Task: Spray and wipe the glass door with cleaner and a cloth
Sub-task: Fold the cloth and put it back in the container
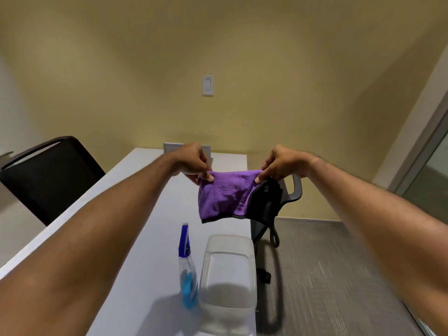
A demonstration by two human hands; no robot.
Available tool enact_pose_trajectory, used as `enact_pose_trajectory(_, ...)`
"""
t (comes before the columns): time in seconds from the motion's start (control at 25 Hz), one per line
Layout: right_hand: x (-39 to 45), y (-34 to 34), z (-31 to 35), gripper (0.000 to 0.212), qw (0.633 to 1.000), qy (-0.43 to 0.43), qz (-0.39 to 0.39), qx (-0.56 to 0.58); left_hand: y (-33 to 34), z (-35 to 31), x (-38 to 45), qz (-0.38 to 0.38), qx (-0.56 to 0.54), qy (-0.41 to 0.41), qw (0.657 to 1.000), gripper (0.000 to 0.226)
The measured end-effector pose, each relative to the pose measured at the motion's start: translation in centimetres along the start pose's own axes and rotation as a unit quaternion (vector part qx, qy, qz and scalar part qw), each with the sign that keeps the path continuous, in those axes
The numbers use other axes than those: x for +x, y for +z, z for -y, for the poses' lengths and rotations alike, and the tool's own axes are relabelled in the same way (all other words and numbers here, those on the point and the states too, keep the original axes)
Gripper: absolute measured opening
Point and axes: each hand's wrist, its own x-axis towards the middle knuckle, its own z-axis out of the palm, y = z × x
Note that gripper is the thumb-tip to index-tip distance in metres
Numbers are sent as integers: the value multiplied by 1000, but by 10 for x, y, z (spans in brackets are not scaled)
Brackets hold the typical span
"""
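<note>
A purple cloth (224, 195) with a dark hem hangs in the air above the white table (155, 214). My left hand (194, 162) pinches its upper left corner and my right hand (282, 164) pinches its upper right corner, so it is stretched between them. A spray bottle (187, 270) with a blue nozzle and a little blue liquid stands on the table below the cloth. Part of the glass door (434, 170) and its grey frame shows at the right edge.
A clear plastic container (228, 282) stands right of the bottle near the table's right edge. A black chair (48, 175) is at the left. A grey chair (291, 192) stands right of the table on grey carpet. A switch (208, 85) is on the yellow wall.
</note>
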Motion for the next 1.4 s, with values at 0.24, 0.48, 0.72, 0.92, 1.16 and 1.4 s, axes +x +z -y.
enact_pose_trajectory(0.24, 40, 42, -51, 13, 994, 44, -38, 89, 53, 16, 33, -48, 1, -71, 996, 9)
enact_pose_trajectory(0.48, 75, 80, -97, 28, 980, 116, -52, 153, 110, 29, 63, -74, 12, -166, 983, 20)
enact_pose_trajectory(0.72, 91, 130, -132, 22, 940, 221, -40, 256, 152, 59, 79, -74, -10, -246, 966, 14)
enact_pose_trajectory(0.92, 103, 168, -153, 17, 897, 281, -49, 338, 178, 88, 88, -67, -1, -283, 957, 16)
enact_pose_trajectory(1.16, 111, 200, -181, 19, 950, 258, -69, 163, 210, 115, 96, -44, 23, -286, 957, 18)
enact_pose_trajectory(1.4, 100, 213, -186, 8, 986, 124, -78, -74, 229, 133, 94, -38, 93, -227, 969, 15)
